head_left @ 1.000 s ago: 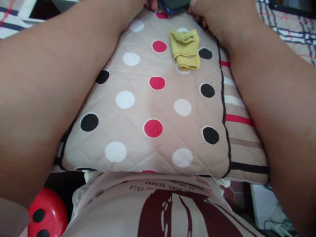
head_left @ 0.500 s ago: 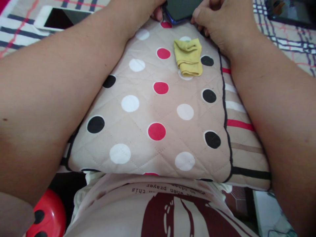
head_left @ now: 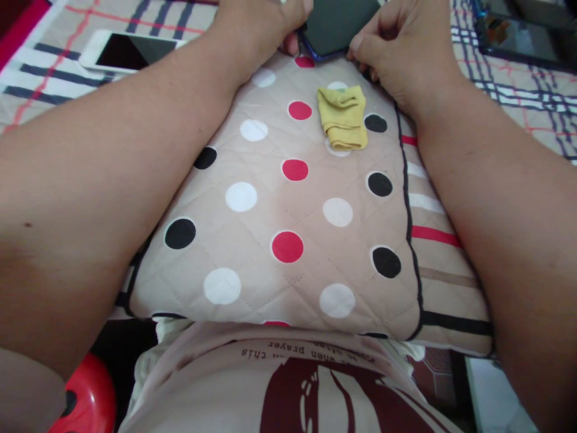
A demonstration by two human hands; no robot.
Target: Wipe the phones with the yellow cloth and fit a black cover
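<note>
A dark phone (head_left: 337,27) with a blue edge rests at the far end of a beige quilted pillow (head_left: 270,204) with red, black and white dots. My left hand (head_left: 265,24) grips the phone's left side and my right hand (head_left: 396,51) pinches its right side. A folded yellow cloth (head_left: 343,117) lies on the pillow just below the phone, closer to my right hand. Both forearms stretch along the pillow's sides.
A white phone (head_left: 133,51) lies face up on the striped bedding (head_left: 58,84) at the upper left. A dark framed object (head_left: 518,36) sits at the upper right. A red round thing (head_left: 88,403) with black dots shows at the lower left.
The view has tilted up, so the pillow, cloth and hands sit lower in the frame. More of the dark phone and the white phone now show. Both hands keep their hold.
</note>
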